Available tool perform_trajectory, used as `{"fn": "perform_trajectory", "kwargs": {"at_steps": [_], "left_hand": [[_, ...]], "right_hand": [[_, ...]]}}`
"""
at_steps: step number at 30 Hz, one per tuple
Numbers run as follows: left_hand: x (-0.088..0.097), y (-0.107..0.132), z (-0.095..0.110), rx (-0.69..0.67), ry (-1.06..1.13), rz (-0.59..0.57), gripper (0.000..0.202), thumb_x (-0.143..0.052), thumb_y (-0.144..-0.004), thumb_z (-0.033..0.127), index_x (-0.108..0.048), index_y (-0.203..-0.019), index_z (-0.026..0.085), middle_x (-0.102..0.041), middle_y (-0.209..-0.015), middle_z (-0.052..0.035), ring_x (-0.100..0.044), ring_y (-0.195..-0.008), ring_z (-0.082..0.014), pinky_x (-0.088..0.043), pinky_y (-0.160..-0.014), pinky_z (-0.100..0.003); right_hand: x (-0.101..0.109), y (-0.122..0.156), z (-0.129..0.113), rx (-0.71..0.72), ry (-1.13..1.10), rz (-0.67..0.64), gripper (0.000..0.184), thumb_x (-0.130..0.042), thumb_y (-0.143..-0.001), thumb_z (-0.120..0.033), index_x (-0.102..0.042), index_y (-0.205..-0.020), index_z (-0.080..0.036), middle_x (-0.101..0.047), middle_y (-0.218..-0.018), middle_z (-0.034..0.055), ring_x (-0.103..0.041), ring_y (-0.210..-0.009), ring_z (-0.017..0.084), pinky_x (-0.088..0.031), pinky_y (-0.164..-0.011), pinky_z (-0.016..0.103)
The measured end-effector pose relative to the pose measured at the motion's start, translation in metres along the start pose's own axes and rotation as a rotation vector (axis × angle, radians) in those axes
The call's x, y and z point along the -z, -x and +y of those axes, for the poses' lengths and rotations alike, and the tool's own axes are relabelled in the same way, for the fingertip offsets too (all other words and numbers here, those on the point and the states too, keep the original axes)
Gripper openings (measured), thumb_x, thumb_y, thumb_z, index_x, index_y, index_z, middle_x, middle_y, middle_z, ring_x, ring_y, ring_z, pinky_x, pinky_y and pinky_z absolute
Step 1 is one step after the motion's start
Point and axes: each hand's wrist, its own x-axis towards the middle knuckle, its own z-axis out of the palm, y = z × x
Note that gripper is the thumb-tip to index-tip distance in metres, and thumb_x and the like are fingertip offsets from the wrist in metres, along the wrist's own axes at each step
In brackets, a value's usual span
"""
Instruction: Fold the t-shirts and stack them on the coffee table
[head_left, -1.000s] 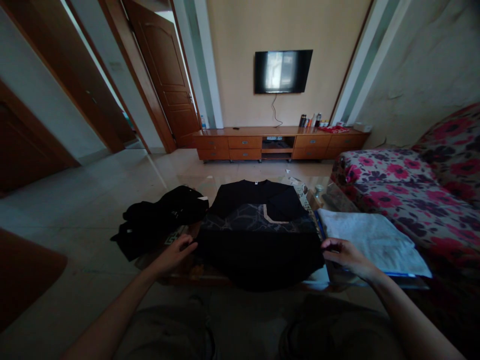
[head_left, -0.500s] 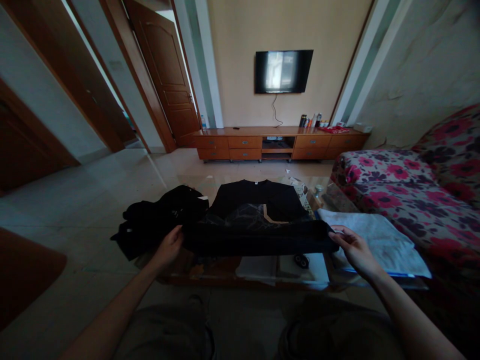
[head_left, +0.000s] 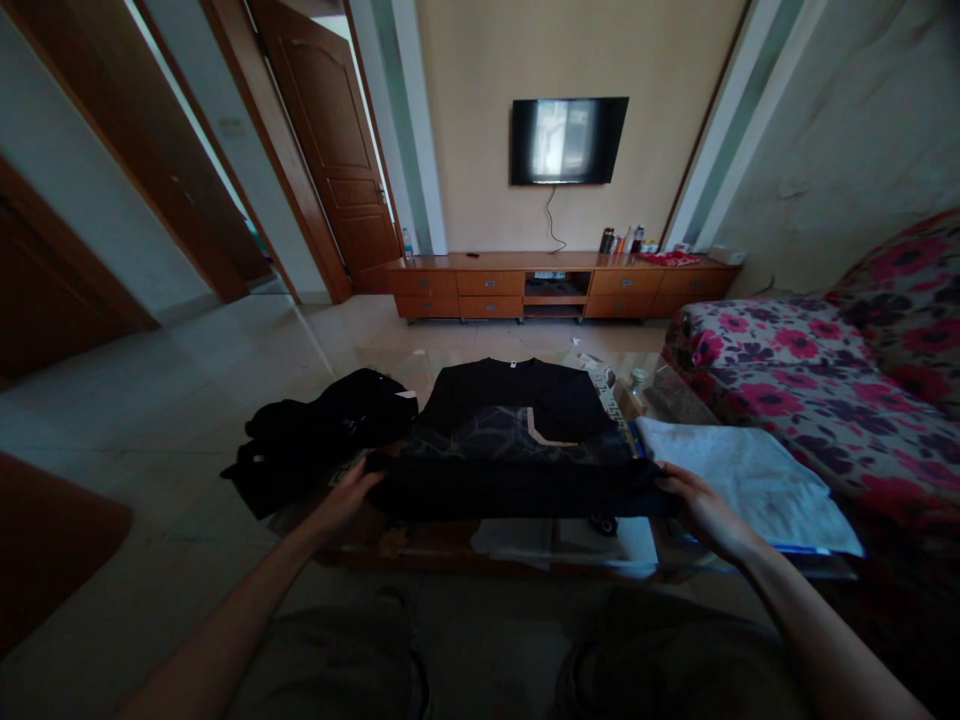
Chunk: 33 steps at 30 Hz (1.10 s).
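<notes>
I pinch the folded hem of the black shirt (head_left: 517, 420) crosswise, left hand (head_left: 346, 497) and right hand (head_left: 694, 505) at its 2 ends.

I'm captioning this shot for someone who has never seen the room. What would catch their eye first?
The black shirt spread in the middle of the view stands out first, its near hem gripped at either end by the left hand and the right hand. Next comes the flowered sofa on the right, then the television on the far wall above a long wooden cabinet.
</notes>
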Motion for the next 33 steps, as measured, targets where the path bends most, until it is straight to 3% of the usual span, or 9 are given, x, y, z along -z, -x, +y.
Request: {"fn": "perform_trajectory", "kwargs": {"at_steps": [3,6,9,13,18,21,25,30,33], "left_hand": [[-0.001,0.000,0.004,0.001,0.069,-0.037,0.067,-0.070,-0.074,0.064,-0.068,-0.119,0.014,-0.070,-0.125,-0.0146,-0.063,-0.117,-0.0321,-0.051,-0.095,-0.035],[0.001,0.002,0.006,0.002,0.026,-0.052,0.056,-0.074,-0.073,0.065,-0.072,-0.097,0.014,-0.075,-0.100,-0.0103,-0.068,-0.095,-0.0287,-0.053,-0.080,-0.032],[0.004,0.002,0.006,-0.011,-0.018,-0.038,0.052,-0.076,-0.070,0.065,-0.071,-0.082,0.015,-0.073,-0.084,-0.0061,-0.066,-0.082,-0.0250,-0.050,-0.071,-0.030],[0.004,0.002,0.006,-0.022,-0.005,-0.007,0.057,-0.078,-0.067,0.065,-0.074,-0.092,0.013,-0.074,-0.092,-0.0100,-0.067,-0.092,-0.0288,-0.053,-0.077,-0.034],[0.004,0.003,0.009,-0.047,0.007,-0.059,0.056,-0.075,-0.074,0.059,-0.074,-0.107,0.014,-0.075,-0.106,-0.0124,-0.066,-0.104,-0.0315,-0.052,-0.091,-0.039],[0.005,0.002,0.008,-0.058,0.020,-0.112,0.053,-0.071,-0.079,0.057,-0.073,-0.113,0.016,-0.074,-0.110,-0.0115,-0.066,-0.107,-0.0307,-0.052,-0.094,-0.040],[0.007,0.000,0.006,-0.065,-0.007,-0.101,0.052,-0.068,-0.081,0.060,-0.075,-0.107,0.016,-0.075,-0.107,-0.0109,-0.067,-0.104,-0.0301,-0.052,-0.092,-0.038],[0.008,-0.002,0.008,-0.088,-0.054,-0.081,0.055,-0.072,-0.076,0.063,-0.077,-0.104,0.016,-0.077,-0.102,-0.0103,-0.069,-0.097,-0.0287,-0.054,-0.085,-0.035],[0.010,-0.002,0.010,-0.058,-0.064,-0.096,0.058,-0.073,-0.073,0.065,-0.078,-0.103,0.015,-0.077,-0.100,-0.0110,-0.070,-0.096,-0.0294,-0.055,-0.083,-0.035]], "right_hand": [[-0.001,0.001,-0.003,-0.034,0.035,-0.076,0.047,-0.075,-0.078,-0.058,-0.068,-0.109,-0.024,-0.070,-0.094,0.0025,-0.063,-0.083,0.021,-0.051,-0.074,0.032],[-0.002,0.001,-0.001,0.006,0.196,-0.109,0.047,-0.079,-0.075,-0.058,-0.069,-0.105,-0.023,-0.067,-0.085,0.0004,-0.060,-0.078,0.018,-0.049,-0.071,0.029],[-0.004,0.002,0.004,0.031,0.278,-0.181,0.050,-0.080,-0.074,-0.058,-0.069,-0.108,-0.023,-0.067,-0.092,0.0011,-0.062,-0.085,0.019,-0.050,-0.077,0.030],[-0.008,0.005,0.017,0.006,0.374,-0.289,0.068,-0.088,-0.064,-0.053,-0.064,-0.121,-0.025,-0.066,-0.112,0.0056,-0.062,-0.102,0.024,-0.052,-0.088,0.034],[-0.003,-0.002,0.034,0.002,0.547,-0.156,0.078,-0.081,-0.070,-0.058,-0.057,-0.135,-0.022,-0.064,-0.120,0.0097,-0.062,-0.104,0.026,-0.052,-0.092,0.037],[0.001,-0.007,0.041,-0.049,0.610,-0.195,0.072,-0.077,-0.073,-0.060,-0.061,-0.131,-0.020,-0.068,-0.110,0.0099,-0.065,-0.099,0.027,-0.052,-0.089,0.038],[0.004,-0.011,0.045,-0.030,0.676,-0.195,0.059,-0.072,-0.076,-0.061,-0.068,-0.117,-0.019,-0.070,-0.106,0.0104,-0.066,-0.096,0.027,-0.052,-0.086,0.037],[0.003,-0.015,0.052,-0.056,0.715,-0.153,0.060,-0.074,-0.073,-0.056,-0.066,-0.119,-0.019,-0.071,-0.096,0.0079,-0.067,-0.087,0.024,-0.051,-0.077,0.033],[0.003,-0.017,0.052,-0.083,0.729,-0.181,0.046,-0.071,-0.075,-0.056,-0.071,-0.103,-0.019,-0.071,-0.085,0.0059,-0.064,-0.078,0.022,-0.049,-0.070,0.032]]}}
